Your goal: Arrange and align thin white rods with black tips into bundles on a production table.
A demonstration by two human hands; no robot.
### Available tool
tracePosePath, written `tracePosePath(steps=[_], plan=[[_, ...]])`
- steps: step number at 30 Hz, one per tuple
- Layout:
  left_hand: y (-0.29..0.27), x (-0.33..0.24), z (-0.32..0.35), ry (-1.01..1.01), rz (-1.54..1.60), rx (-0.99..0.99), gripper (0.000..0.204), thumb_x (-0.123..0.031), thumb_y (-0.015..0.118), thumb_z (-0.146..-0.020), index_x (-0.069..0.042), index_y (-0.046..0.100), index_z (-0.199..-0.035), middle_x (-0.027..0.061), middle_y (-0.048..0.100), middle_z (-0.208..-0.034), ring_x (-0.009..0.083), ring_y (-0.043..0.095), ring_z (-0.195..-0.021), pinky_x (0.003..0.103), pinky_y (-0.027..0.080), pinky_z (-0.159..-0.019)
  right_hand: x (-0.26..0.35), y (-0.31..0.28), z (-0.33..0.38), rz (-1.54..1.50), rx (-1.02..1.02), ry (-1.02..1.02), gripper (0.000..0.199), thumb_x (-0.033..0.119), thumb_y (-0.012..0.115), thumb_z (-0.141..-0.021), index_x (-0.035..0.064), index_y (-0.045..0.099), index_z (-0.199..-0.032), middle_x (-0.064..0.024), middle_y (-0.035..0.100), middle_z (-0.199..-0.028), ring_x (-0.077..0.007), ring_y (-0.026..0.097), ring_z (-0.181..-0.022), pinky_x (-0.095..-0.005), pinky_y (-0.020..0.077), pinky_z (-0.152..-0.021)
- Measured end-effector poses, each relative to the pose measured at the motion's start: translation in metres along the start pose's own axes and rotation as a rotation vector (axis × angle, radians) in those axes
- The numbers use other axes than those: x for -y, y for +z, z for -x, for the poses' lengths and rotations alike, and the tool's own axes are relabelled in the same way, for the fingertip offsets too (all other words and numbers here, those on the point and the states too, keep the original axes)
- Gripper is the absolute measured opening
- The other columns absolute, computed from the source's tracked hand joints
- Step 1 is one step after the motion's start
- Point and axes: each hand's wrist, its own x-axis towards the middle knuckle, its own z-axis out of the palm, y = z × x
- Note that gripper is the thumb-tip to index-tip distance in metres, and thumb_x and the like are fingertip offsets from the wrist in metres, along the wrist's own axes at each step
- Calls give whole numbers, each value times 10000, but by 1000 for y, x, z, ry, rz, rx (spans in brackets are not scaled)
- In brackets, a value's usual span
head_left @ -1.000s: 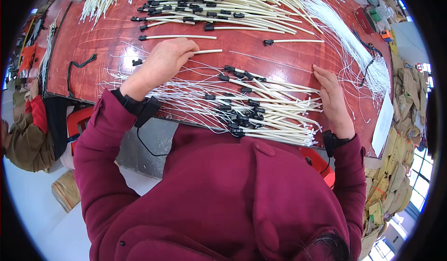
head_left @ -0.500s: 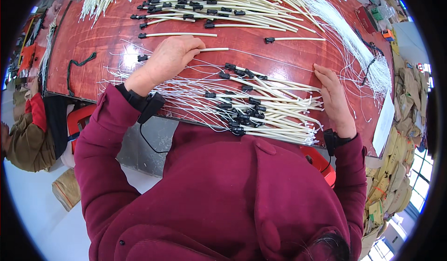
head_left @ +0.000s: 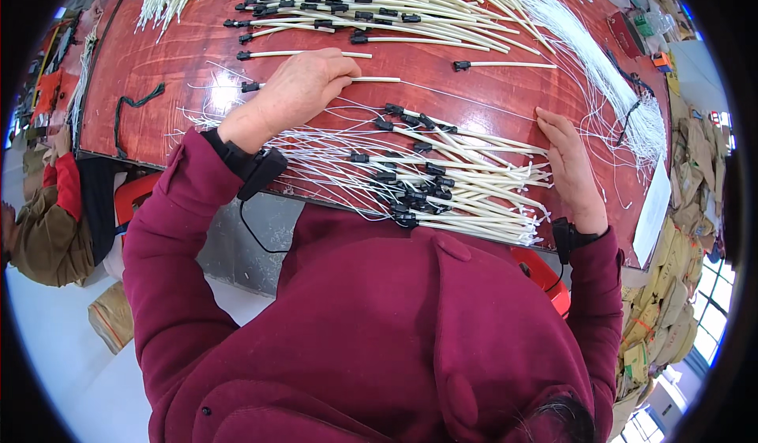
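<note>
My left hand point(head_left: 308, 84) is closed around a cream sleeve point(head_left: 377, 80) whose black connector point(head_left: 251, 87) sticks out to its left. From the sleeve's right end a thin white wire point(head_left: 466, 99) runs nearly straight across the table. At the wire's far end, the fingertips of my right hand point(head_left: 567, 155) pinch it. Nearer my body, between the hands, lies a pile of finished-looking sleeved wires point(head_left: 474, 182) with black connectors and loose white ends to the left. One separate sleeve point(head_left: 308, 54) lies just beyond my left hand.
A large heap of cream sleeves with connectors point(head_left: 379, 16) covers the far side of the red table point(head_left: 189, 56). A bundle of bare white wires point(head_left: 608, 72) lies at right, beside a paper sheet point(head_left: 652, 210). Black cord point(head_left: 130, 107) lies at left. Another person point(head_left: 59, 214) sits at far left.
My left hand and the sleeve have shifted slightly to the right and away from me. My right hand stays nearly still at the wire's end.
</note>
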Motion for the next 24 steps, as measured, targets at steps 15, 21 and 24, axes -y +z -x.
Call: tracePosePath(steps=[15,21,24], plan=[[80,-77,-104,373,-265,3,101,-108,626,-816,-64,686,-883,99,663,-897,319,678,-900,419,569,-738,37,23,-33,71,-67,-236,536,-39,518,-903,-20,499,-1439,-194,458,-1514,-340,440,-1387,-386,331,-1173],[13,-35,-61,123,-120,-343,154,-141,619,-952,-9,680,-1002,125,689,-936,276,673,-873,383,540,-716,12,21,-25,16,-180,-66,530,48,620,-923,-5,501,-1437,-185,505,-1453,-353,502,-1297,-415,373,-1133],[-10,-9,-31,-118,50,-296,175,-155,650,-930,4,686,-993,159,690,-872,280,679,-798,383,524,-682,20,17,-34,-32,-116,-28,521,71,621,-960,19,492,-1462,-188,499,-1452,-333,481,-1351,-385,343,-1163]])
